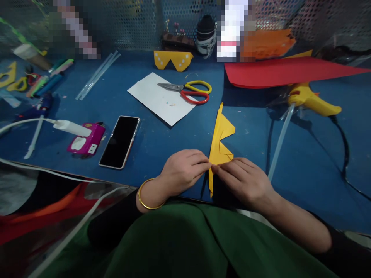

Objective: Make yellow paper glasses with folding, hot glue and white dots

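Note:
A folded yellow paper cutout [218, 141] with a notched right side lies near the front edge of the blue table. My left hand [185, 166] pinches its long folded strip from the left. From the other side my right hand [246, 181] pinches the same strip, its fingertips nearly meeting the left ones. The lower end of the strip points down toward my lap. Beyond it, scissors [185, 89] with one yellow and one red handle rest on a white sheet [153, 94].
A phone [119, 142] and a magenta plug adapter [87, 139] lie to the left. At right are a yellow glue gun [314, 101] with its cord and red paper [290, 71]. A yellow paper mask [173, 60] stands at the back.

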### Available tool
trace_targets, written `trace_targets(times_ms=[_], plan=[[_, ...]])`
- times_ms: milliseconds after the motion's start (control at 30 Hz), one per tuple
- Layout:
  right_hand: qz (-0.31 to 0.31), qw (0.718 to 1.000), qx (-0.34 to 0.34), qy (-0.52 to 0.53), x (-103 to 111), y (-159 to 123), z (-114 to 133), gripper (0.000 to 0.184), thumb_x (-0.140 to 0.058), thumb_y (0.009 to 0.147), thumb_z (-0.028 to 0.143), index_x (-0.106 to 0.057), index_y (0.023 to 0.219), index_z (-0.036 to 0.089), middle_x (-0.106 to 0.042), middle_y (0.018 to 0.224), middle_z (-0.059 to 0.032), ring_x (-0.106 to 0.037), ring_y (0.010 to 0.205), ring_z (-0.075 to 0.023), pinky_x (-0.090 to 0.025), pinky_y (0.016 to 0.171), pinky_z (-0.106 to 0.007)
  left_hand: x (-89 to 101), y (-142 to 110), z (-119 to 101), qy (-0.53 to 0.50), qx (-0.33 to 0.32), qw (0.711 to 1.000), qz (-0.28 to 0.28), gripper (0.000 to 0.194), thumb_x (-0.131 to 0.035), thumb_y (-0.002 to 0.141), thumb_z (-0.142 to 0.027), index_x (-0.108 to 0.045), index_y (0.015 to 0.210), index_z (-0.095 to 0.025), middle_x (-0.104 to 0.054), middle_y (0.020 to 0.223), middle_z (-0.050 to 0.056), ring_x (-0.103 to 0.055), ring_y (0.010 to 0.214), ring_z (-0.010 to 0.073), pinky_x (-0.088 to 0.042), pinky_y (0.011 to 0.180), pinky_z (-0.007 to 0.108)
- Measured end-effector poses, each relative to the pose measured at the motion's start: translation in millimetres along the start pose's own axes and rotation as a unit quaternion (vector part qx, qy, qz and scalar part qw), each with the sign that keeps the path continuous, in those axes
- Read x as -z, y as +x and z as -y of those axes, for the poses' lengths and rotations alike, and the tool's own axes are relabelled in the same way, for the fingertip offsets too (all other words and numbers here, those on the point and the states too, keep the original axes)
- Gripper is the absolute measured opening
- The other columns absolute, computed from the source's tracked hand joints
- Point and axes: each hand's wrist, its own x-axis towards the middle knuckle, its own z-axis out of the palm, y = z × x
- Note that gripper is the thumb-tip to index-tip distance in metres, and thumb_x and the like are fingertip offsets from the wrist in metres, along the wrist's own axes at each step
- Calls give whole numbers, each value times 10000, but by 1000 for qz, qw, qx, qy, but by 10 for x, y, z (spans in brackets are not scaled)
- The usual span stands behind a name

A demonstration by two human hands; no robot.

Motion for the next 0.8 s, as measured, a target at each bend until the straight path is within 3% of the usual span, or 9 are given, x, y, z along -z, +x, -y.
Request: trace_targets(times_ms=[167, 333, 400, 600, 800], plan=[[-27, 997, -65, 25, -7, -48, 116, 163, -599, 945, 50, -687, 1081, 66, -743, 868, -111, -627, 782, -193, -517, 763, -355, -26, 32, -41, 23, -11, 1000, 6, 234, -548, 993, -217, -782, 987, -206, -792, 984, 117, -731, 949, 238, -561, 880, 382], [-52, 986, -152, 33, -65, -93, 230, 96, -630, 927, 44, -692, 936, 116, -710, 800, -79, -593, 735, -176, -478, 723, -333, -103, 40, -40, 86, -100, 989, -71, 155, -590, 967, -148, -734, 913, -169, -783, 890, 73, -711, 844, 187, -579, 838, 341], [-55, 982, -177, 30, -83, -109, 256, 89, -643, 923, 55, -692, 917, 129, -710, 806, -75, -585, 733, -177, -458, 701, -332, -109, 44, -37, 89, -110, 987, -77, 146, -592, 968, -142, -717, 894, -156, -779, 876, 65, -703, 828, 177, -582, 823, 336], [-57, 974, -217, 42, -109, -113, 252, 77, -656, 927, 83, -701, 911, 143, -710, 832, -72, -572, 744, -184, -424, 664, -332, -64, 57, -30, 43, -52, 997, -41, 150, -607, 984, -219, -728, 905, -181, -774, 877, 36, -704, 870, 177, -567, 793, 332], [-60, 958, -265, 85, -147, -97, 243, 77, -662, 926, 99, -700, 867, 134, -676, 788, -60, -576, 729, -175, -413, 651, -329, -79, 64, -24, -17, 2, 999, -39, 117, -666, 949, -205, -743, 869, -172, -770, 875, 24, -695, 899, 184, -544, 804, 332]])
